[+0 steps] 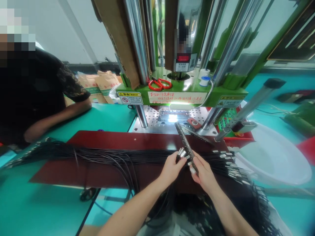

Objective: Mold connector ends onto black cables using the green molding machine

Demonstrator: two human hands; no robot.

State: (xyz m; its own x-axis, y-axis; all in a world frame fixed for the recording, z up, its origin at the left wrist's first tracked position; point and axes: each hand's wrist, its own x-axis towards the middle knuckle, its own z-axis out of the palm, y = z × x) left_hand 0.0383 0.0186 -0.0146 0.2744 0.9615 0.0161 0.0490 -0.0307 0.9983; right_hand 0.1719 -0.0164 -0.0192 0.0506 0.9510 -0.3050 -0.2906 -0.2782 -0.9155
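My left hand [173,167] is closed around several metal cable plugs [181,153], whose black cables hang down below it. Close beside it, my right hand [203,168] grips a long narrow metal bar [185,140] with slots along it, tilted with its far end toward the press. The fingertips of both hands nearly meet at the plugs and the bar. A second similar bar [198,134] lies behind, at the edge of the dark red board [108,139]. A thick bundle of black cables [103,154] runs across the board, with metal plug ends [231,164] at the right.
Ahead stands a green press [137,93] with steel columns, red-handled scissors [159,84] on it and a lit metal bed [152,119] below. A white basin [275,154] and a red bin [238,141] are at right. Another person's arm [59,114] rests on the left table.
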